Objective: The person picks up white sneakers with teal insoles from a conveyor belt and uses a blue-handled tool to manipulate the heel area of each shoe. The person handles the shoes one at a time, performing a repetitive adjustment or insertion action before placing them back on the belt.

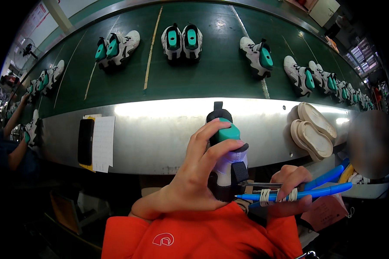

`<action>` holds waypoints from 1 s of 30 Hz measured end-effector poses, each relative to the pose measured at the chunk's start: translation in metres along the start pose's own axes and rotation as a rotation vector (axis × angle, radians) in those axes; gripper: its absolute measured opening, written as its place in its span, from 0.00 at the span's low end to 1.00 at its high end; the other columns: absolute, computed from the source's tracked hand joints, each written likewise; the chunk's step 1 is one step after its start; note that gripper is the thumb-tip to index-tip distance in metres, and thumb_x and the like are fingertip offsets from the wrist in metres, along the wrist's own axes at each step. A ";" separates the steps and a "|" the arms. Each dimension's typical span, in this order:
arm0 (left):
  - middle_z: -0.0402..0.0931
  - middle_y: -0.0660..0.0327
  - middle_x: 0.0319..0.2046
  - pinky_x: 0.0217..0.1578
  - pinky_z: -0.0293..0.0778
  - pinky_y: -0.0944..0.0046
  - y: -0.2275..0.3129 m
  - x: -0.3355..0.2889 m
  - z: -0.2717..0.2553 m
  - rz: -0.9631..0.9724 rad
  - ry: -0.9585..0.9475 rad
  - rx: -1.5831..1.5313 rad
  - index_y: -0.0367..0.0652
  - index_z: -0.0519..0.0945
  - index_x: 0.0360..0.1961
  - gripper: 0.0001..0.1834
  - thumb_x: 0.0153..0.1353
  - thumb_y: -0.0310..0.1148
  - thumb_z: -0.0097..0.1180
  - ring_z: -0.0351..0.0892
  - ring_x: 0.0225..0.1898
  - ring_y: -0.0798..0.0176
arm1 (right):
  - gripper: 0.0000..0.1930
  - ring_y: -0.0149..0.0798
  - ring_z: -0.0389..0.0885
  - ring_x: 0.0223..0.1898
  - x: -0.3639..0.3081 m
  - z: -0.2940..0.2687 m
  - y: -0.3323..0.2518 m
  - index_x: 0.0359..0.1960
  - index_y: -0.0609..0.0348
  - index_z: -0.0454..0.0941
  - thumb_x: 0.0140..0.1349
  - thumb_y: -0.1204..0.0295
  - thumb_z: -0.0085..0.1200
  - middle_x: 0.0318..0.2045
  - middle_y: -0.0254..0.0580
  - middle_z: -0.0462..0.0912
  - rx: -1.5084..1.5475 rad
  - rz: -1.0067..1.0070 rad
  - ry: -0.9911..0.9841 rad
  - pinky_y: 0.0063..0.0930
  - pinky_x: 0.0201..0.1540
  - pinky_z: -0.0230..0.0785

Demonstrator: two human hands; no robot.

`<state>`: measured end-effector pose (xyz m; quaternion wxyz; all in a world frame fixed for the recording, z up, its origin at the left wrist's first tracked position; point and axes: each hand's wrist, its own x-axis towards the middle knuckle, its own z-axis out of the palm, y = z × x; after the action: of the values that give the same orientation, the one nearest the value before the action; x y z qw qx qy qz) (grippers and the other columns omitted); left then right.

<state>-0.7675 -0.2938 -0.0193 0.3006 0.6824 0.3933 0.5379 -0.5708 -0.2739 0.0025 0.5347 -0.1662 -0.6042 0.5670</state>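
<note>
My left hand point(195, 168) is closed around a white and black shoe point(224, 170), with its fingers on the green shoe last point(229, 133) inside. The shoe is upright in front of my chest, over the bench's near edge. My right hand point(291, 183) grips a blue pen point(333, 189) together with a slim metal tool with blue handles point(326, 178). Pale rubber bands point(265, 197) are wound round the pen. The pen tip and the metal end are close beside the shoe; whether they touch it I cannot tell.
A green conveyor belt point(220, 73) carries several shoes with green lasts, including a pair point(181, 42) straight ahead. On the metal ledge point(160, 142) are a black phone point(85, 141), a paper sheet point(103, 144) and cream soles point(313, 134). Another person's arm point(16, 116) reaches in at far left.
</note>
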 end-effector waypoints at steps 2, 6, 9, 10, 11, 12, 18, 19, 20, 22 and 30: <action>0.53 0.49 0.56 0.54 0.58 0.51 0.000 0.001 -0.002 -0.004 0.003 -0.008 0.48 0.66 0.52 0.42 0.30 0.30 0.71 0.55 0.57 0.42 | 0.27 0.26 0.58 0.12 0.001 0.001 0.002 0.22 0.63 0.73 0.58 0.46 0.46 0.11 0.36 0.69 -0.008 -0.016 0.003 0.19 0.11 0.48; 0.54 0.49 0.55 0.54 0.58 0.51 0.000 0.001 -0.005 -0.009 -0.002 -0.010 0.48 0.66 0.52 0.42 0.30 0.30 0.71 0.55 0.57 0.42 | 0.27 0.26 0.58 0.12 0.000 0.002 0.005 0.22 0.63 0.72 0.58 0.46 0.46 0.11 0.36 0.69 0.018 -0.034 0.019 0.19 0.11 0.48; 0.54 0.49 0.55 0.54 0.58 0.52 -0.001 0.001 -0.007 -0.007 -0.001 -0.001 0.47 0.66 0.52 0.42 0.30 0.30 0.71 0.55 0.57 0.42 | 0.27 0.26 0.58 0.12 0.001 0.002 0.006 0.22 0.63 0.72 0.58 0.46 0.46 0.11 0.36 0.69 0.034 -0.035 0.005 0.19 0.11 0.47; 0.54 0.49 0.55 0.54 0.58 0.52 0.000 0.001 -0.008 -0.010 -0.002 -0.002 0.47 0.66 0.52 0.42 0.30 0.30 0.71 0.55 0.57 0.43 | 0.27 0.26 0.58 0.12 0.001 0.003 0.006 0.22 0.63 0.72 0.58 0.47 0.46 0.11 0.36 0.69 0.038 -0.032 0.007 0.20 0.11 0.47; 0.54 0.49 0.56 0.54 0.57 0.52 0.001 0.001 -0.009 -0.013 -0.002 -0.003 0.47 0.66 0.52 0.42 0.30 0.30 0.71 0.55 0.57 0.43 | 0.27 0.26 0.58 0.12 0.001 0.003 0.006 0.22 0.63 0.72 0.58 0.47 0.46 0.11 0.36 0.69 0.043 -0.029 0.009 0.20 0.10 0.47; 0.54 0.48 0.56 0.54 0.57 0.52 0.001 0.000 -0.010 -0.017 -0.001 -0.003 0.47 0.66 0.52 0.42 0.29 0.30 0.71 0.55 0.58 0.43 | 0.27 0.26 0.58 0.12 0.001 0.004 0.007 0.22 0.63 0.72 0.58 0.47 0.46 0.12 0.36 0.69 0.052 -0.032 0.002 0.20 0.11 0.48; 0.54 0.49 0.55 0.54 0.59 0.55 0.006 0.001 -0.015 -0.056 -0.049 -0.015 0.47 0.66 0.52 0.42 0.29 0.28 0.70 0.54 0.58 0.44 | 0.23 0.28 0.64 0.13 0.016 0.002 -0.006 0.24 0.62 0.74 0.57 0.50 0.49 0.14 0.36 0.73 0.010 0.039 -0.157 0.19 0.13 0.53; 0.54 0.49 0.55 0.54 0.59 0.55 0.006 0.003 -0.017 -0.063 -0.050 -0.018 0.46 0.65 0.53 0.43 0.29 0.28 0.70 0.55 0.58 0.45 | 0.22 0.28 0.65 0.14 0.025 -0.002 -0.010 0.24 0.62 0.74 0.56 0.51 0.50 0.15 0.36 0.74 -0.025 0.056 -0.242 0.19 0.14 0.55; 0.54 0.49 0.55 0.54 0.60 0.56 0.005 0.006 -0.019 -0.069 -0.054 -0.023 0.46 0.65 0.53 0.44 0.28 0.28 0.70 0.55 0.58 0.45 | 0.22 0.29 0.67 0.14 0.034 -0.005 -0.015 0.24 0.62 0.75 0.56 0.52 0.51 0.15 0.36 0.74 -0.061 0.072 -0.324 0.19 0.15 0.56; 0.54 0.49 0.55 0.53 0.61 0.58 0.003 0.013 -0.019 -0.074 -0.038 -0.030 0.45 0.64 0.53 0.45 0.27 0.29 0.71 0.56 0.57 0.47 | 0.18 0.29 0.69 0.16 0.046 0.004 -0.025 0.25 0.61 0.75 0.53 0.55 0.54 0.16 0.36 0.74 -0.167 0.102 -0.317 0.19 0.17 0.59; 0.58 0.52 0.53 0.54 0.60 0.59 -0.009 0.024 -0.028 -0.168 0.035 -0.031 0.43 0.60 0.55 0.50 0.25 0.33 0.73 0.60 0.56 0.51 | 0.12 0.28 0.66 0.20 0.091 0.026 -0.036 0.23 0.61 0.71 0.54 0.65 0.50 0.19 0.36 0.71 -0.432 0.211 -0.403 0.21 0.23 0.56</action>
<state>-0.7934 -0.2690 -0.0077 0.3483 0.6328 0.4457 0.5287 -0.6112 -0.2245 0.0809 0.2944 -0.2220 -0.7840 0.4994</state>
